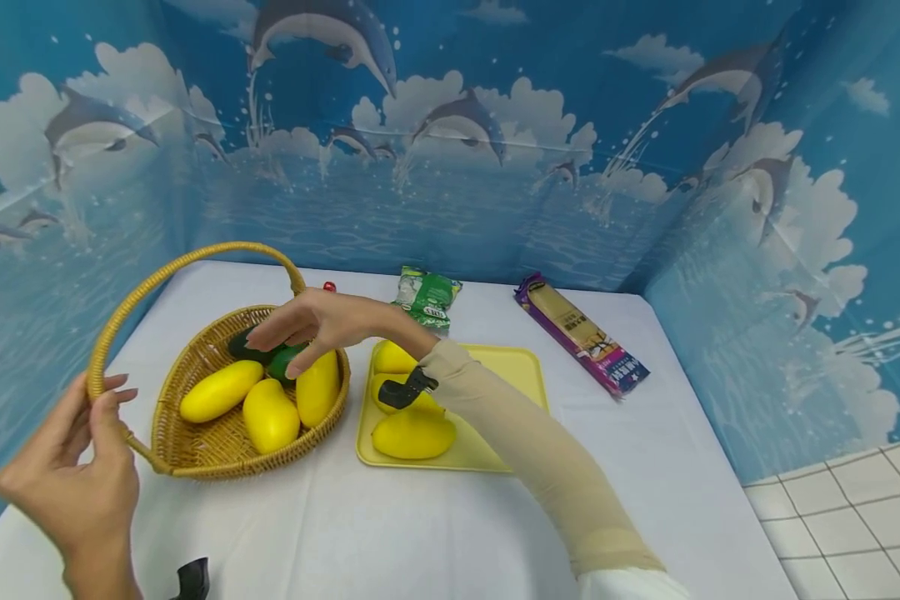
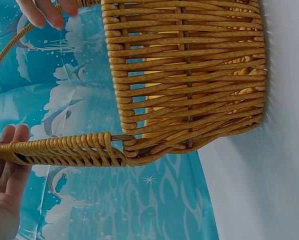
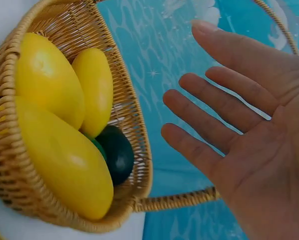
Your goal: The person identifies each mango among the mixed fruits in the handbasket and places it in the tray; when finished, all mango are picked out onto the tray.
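A wicker basket stands at the left of the table. My left hand grips one side of its tall handle, fingers behind and thumb in front; the left wrist view also shows the fingers around the handle. Inside the basket lie three yellow mangoes, a dark green avocado-like fruit and a smaller green thing, partly hidden. Over the basket's right part hovers my right hand, fingers extended and apart, palm bare in the right wrist view.
Right of the basket, a yellow tray bears yellow mangoes, partly behind the right forearm. Behind it lies a green packet. A long purple package of noodle-like sticks lies at the right. A small red thing shows beyond the right hand.
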`<state>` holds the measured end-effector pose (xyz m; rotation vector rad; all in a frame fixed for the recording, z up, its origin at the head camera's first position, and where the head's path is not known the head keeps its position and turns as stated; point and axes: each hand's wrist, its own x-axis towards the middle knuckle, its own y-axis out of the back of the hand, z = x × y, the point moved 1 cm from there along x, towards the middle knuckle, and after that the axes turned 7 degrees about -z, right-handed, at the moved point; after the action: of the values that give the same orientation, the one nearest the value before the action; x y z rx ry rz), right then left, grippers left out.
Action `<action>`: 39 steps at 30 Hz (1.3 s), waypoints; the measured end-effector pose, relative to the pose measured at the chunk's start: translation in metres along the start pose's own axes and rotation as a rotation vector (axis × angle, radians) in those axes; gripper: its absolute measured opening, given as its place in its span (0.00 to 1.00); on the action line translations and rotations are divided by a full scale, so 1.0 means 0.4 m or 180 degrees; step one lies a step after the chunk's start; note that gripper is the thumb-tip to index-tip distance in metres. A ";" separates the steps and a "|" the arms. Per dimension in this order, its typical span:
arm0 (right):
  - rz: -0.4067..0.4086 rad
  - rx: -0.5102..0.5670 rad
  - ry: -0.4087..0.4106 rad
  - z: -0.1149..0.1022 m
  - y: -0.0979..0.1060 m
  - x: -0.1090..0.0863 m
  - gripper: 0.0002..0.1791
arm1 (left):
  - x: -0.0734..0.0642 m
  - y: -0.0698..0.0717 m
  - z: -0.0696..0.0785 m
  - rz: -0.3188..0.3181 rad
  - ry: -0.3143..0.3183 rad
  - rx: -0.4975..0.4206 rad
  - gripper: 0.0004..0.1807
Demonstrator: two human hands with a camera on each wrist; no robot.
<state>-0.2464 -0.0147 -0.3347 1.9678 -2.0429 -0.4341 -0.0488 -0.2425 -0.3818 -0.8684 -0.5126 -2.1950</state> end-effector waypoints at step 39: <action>0.0065 -0.1400 -0.1110 0.161 -0.049 0.274 0.29 | -0.001 -0.006 0.001 0.0032 0.0054 0.0079 0.16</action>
<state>-0.2582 -0.1232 -0.4027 1.6890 -1.9319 -1.1802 -0.0503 -0.2405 -0.3818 -0.8368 -0.5252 -2.1806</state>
